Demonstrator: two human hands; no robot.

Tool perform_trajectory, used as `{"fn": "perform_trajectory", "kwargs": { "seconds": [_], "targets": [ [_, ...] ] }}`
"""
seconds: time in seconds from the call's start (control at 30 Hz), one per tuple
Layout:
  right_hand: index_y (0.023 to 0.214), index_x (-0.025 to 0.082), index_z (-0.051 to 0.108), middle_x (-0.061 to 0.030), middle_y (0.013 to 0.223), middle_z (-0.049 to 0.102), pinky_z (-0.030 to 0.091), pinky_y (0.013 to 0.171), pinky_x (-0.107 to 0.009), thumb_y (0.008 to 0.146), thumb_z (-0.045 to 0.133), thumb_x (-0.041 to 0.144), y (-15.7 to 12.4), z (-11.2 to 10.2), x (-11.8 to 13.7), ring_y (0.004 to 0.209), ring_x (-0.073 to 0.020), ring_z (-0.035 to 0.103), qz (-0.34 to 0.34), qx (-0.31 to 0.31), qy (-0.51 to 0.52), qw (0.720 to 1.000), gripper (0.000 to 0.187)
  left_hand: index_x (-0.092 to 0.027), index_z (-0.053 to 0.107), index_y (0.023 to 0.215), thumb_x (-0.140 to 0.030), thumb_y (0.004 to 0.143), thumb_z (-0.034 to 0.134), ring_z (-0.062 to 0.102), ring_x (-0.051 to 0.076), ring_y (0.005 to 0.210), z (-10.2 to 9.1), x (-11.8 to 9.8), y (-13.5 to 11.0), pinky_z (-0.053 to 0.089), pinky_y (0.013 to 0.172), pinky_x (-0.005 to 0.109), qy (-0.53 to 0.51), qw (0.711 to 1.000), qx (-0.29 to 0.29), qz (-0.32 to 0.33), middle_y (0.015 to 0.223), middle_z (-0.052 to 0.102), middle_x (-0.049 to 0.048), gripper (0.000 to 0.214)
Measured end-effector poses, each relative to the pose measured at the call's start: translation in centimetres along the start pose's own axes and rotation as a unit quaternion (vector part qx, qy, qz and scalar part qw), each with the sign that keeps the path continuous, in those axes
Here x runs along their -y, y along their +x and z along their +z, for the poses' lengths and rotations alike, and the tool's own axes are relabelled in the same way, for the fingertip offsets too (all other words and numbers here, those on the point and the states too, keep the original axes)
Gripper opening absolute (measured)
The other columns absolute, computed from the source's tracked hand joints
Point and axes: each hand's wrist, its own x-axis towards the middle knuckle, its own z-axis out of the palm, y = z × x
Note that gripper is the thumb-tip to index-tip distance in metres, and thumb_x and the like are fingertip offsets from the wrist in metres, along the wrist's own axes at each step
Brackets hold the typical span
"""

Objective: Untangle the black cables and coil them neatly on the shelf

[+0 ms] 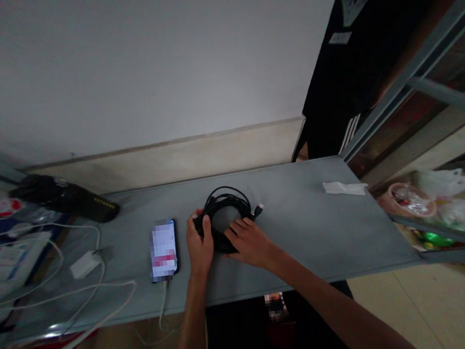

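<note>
A coiled black cable (227, 200) lies on the grey tabletop in front of me, its loops forming a ring. One end, a plug with a pale tip (258, 211), sticks out to the right of the coil. My left hand (200, 240) grips the left side of the coil, thumb on top. On the lower right side, my right hand (248, 240) has its fingers curled over the loops. Parts of the cable under both hands are hidden.
Left of my hands lies a lit phone (163, 251) with a charging cable. Further left are a white power adapter (85, 264), tangled white cords and a black bottle (65, 198). A white paper strip (345, 188) lies at the right; beyond the table edge stands a pink bin (407, 199).
</note>
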Motion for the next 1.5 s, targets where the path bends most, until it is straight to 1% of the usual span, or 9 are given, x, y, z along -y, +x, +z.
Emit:
{"fn": "perform_trajectory", "kwargs": {
  "seconds": [0.13,0.23,0.37,0.53,0.7,0.87,1.07,1.3,1.5],
  "targets": [
    [0.123,0.017,0.070,-0.0127,0.121,0.073,0.051,0.109,-0.044,0.099,0.086,0.056,-1.2,0.3,-0.6,0.120,-0.0303,0.068,-0.004,-0.002,-0.001,1.000,0.048,-0.019,0.067,0.138,-0.059,0.117,0.045,0.068,0.030,0.138,-0.4,-0.7,0.1,0.049,0.123,0.047,-0.018,1.000,-0.008,0.006,0.142,0.074,0.0170,0.050],
    [0.121,0.019,0.071,-0.0115,0.120,0.074,0.051,0.110,-0.045,0.097,0.089,0.052,-4.1,0.2,-1.7,0.119,-0.0299,0.068,0.000,-0.023,0.008,1.000,0.044,-0.020,0.067,0.140,-0.058,0.116,0.048,0.067,0.030,0.139,-1.0,-1.1,-0.9,0.048,0.125,0.048,-0.012,1.000,0.000,0.022,0.144,0.073,0.0170,0.049],
    [0.114,0.021,0.074,-0.0079,0.113,0.074,0.051,0.107,-0.043,0.094,0.093,0.043,-10.1,-0.5,-4.0,0.111,-0.0283,0.069,0.038,-0.049,0.023,0.998,0.035,-0.024,0.070,0.140,-0.054,0.112,0.059,0.065,0.033,0.140,-2.7,-1.4,-4.5,0.045,0.127,0.052,0.010,0.999,0.025,0.040,0.144,0.072,0.0156,0.042],
    [0.113,0.022,0.077,-0.0074,0.112,0.075,0.048,0.112,-0.047,0.096,0.090,0.033,-17.6,-1.8,-7.4,0.110,-0.0285,0.068,0.079,-0.087,-0.005,0.993,0.025,-0.029,0.081,0.124,-0.056,0.096,0.081,0.065,0.039,0.136,-5.4,-1.2,-9.9,0.042,0.130,0.056,-0.038,0.998,0.029,-0.035,0.134,0.076,0.0144,0.039],
    [0.124,0.023,0.077,-0.0120,0.126,0.077,0.038,0.122,-0.055,0.104,0.078,0.028,-22.1,-1.8,-9.8,0.128,-0.0332,0.067,0.140,-0.129,-0.064,0.980,0.021,-0.030,0.082,0.124,-0.058,0.094,0.083,0.064,0.041,0.136,-5.7,-0.4,-11.7,0.040,0.131,0.058,-0.022,0.998,0.036,-0.036,0.133,0.076,0.0151,0.041],
    [0.154,0.022,0.061,-0.0182,0.155,0.065,0.041,0.124,-0.057,0.106,0.075,0.047,-23.4,-0.4,-9.7,0.150,-0.0379,0.057,0.193,-0.193,-0.024,0.962,0.056,-0.027,0.080,0.117,-0.044,0.102,0.074,0.070,0.039,0.125,-4.3,0.3,-12.3,0.047,0.122,0.057,0.082,0.996,-0.023,0.023,0.123,0.080,0.0171,0.024],
    [0.169,0.023,0.044,-0.0214,0.163,0.054,0.043,0.128,-0.067,0.097,0.080,0.070,-23.4,0.4,-9.4,0.155,-0.0436,0.050,0.229,-0.300,0.050,0.925,0.094,-0.022,0.075,0.124,-0.027,0.110,0.062,0.077,0.030,0.111,-4.3,1.8,-12.5,0.060,0.100,0.047,0.192,0.957,-0.083,0.203,0.117,0.082,0.0127,0.020],
    [0.155,0.019,0.051,-0.0202,0.144,0.062,0.060,0.107,-0.056,0.108,0.070,0.056,-23.7,0.2,-9.8,0.132,-0.0343,0.064,0.271,-0.410,0.154,0.857,0.063,-0.020,0.072,0.126,-0.020,0.110,0.061,0.077,0.029,0.106,-4.2,1.9,-12.4,0.060,0.095,0.045,0.234,0.931,-0.103,0.260,0.115,0.080,0.0111,0.019],
    [0.136,0.019,0.060,-0.0134,0.122,0.070,0.060,0.095,-0.046,0.110,0.067,0.053,-23.4,-0.1,-9.9,0.105,-0.0263,0.068,0.318,-0.445,0.165,0.821,0.044,-0.020,0.073,0.124,-0.020,0.110,0.062,0.077,0.030,0.105,-4.2,1.9,-12.3,0.059,0.094,0.045,0.241,0.926,-0.111,0.267,0.114,0.081,0.0114,0.018]
  ]
}}
